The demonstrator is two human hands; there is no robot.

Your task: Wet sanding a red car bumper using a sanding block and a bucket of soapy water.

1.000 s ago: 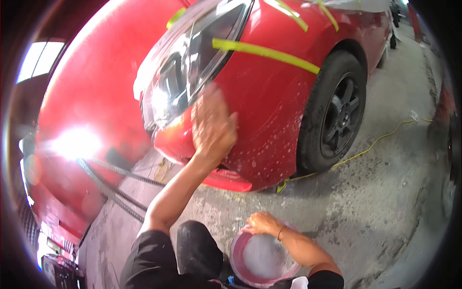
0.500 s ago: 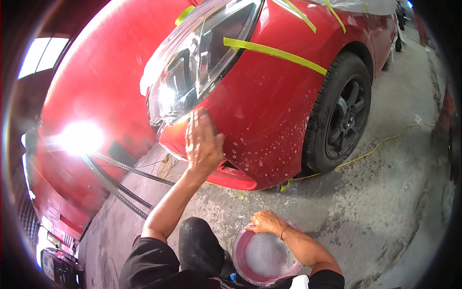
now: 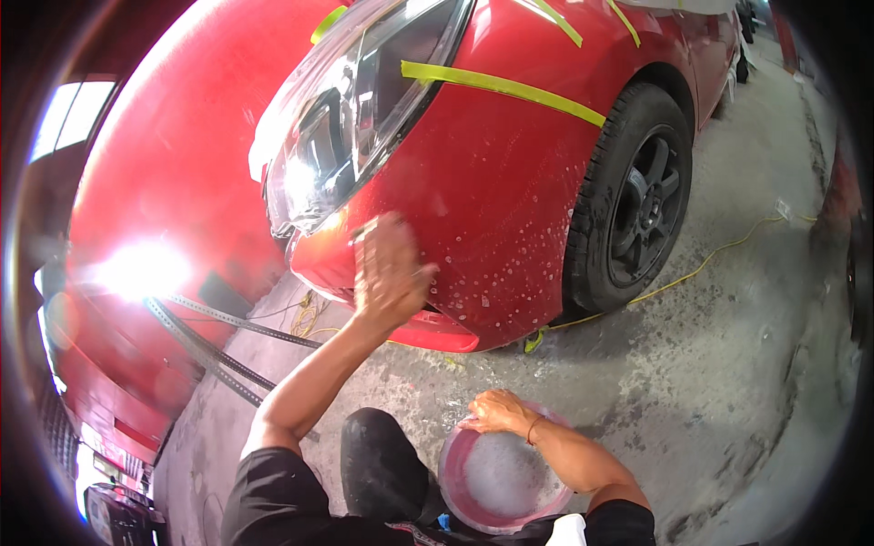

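My left hand lies flat against the red bumper, just below the headlight. Its fingers are stretched out and slightly smeared by motion; whatever may be beneath the palm is hidden. Foam bubbles dot the wet paint to the right of this hand, towards the front wheel. Down by my knee, my right hand is closed over the far rim of a pink basin, which holds cloudy, sudsy water.
Yellow-green masking tape crosses the fender, and clear plastic covers part of the headlight. A bright work lamp on perforated metal legs stands at left before a large red surface. A yellow cord trails over the concrete floor.
My left hand has slid a little to the right and down along the bumper. The right hand stays on the basin rim. The whole view has shifted slightly.
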